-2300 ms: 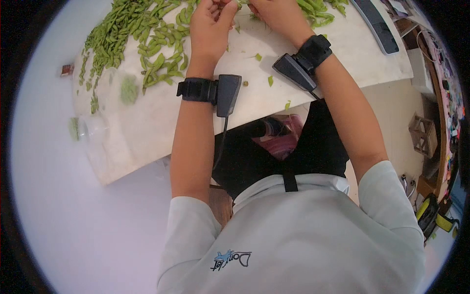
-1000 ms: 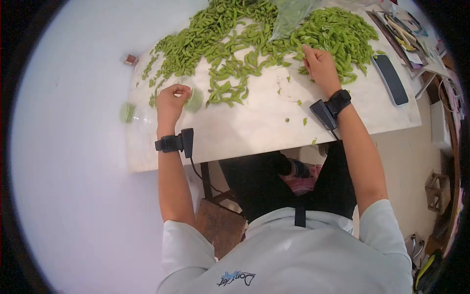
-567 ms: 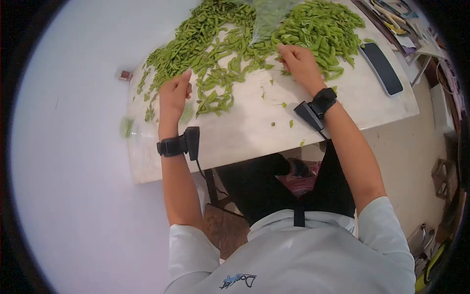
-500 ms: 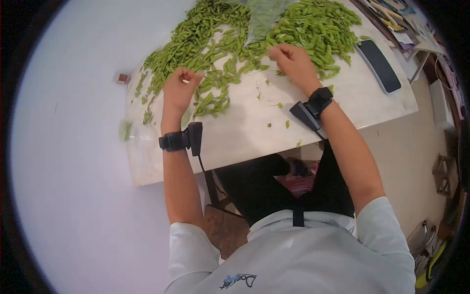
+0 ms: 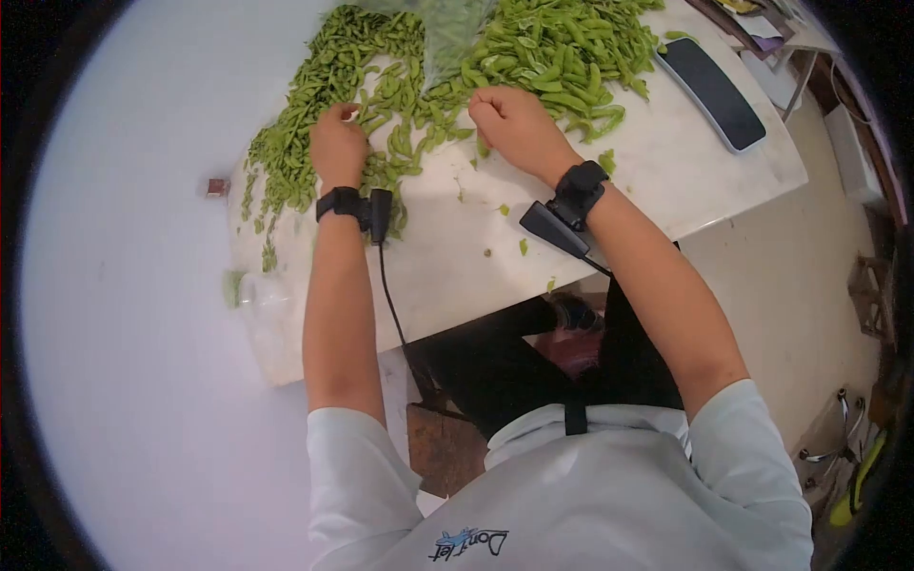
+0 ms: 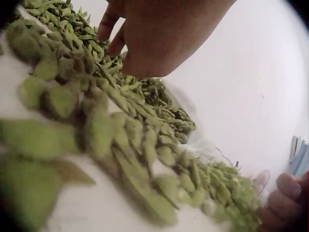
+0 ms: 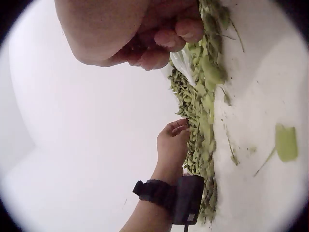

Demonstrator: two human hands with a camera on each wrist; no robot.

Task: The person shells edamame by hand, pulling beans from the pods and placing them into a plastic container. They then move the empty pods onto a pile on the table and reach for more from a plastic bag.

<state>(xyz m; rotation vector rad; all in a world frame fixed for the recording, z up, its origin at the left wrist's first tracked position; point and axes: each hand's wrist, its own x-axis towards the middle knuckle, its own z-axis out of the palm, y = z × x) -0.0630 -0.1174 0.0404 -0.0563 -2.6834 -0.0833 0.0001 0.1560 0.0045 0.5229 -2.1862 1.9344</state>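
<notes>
My left hand (image 5: 338,147) reaches over the left pile of green bean pods (image 5: 295,143), its fingers relaxed and pointing at the pods. Seen from the left wrist, the fingers (image 6: 110,23) hang slightly apart just above the heap with nothing between them. My right hand (image 5: 519,124) is curled like a fist over the near edge of the right pod pile (image 5: 562,57). In the right wrist view its fingertips (image 7: 169,41) bend toward the palm and show no pod; the inside of the palm is partly hidden.
A clear plastic bag (image 5: 447,43) lies between the piles. A phone (image 5: 714,90) rests at the table's right side. Clear plastic containers (image 5: 271,290) stand by the left edge, near a small reddish box (image 5: 217,187). Leaf scraps (image 5: 523,246) dot the white table (image 5: 457,276).
My hands were together 2.3 seconds ago, then parted. The left hand went to a clear container at the left, then away to the pods. The right hand stayed near the right pile, curled.
</notes>
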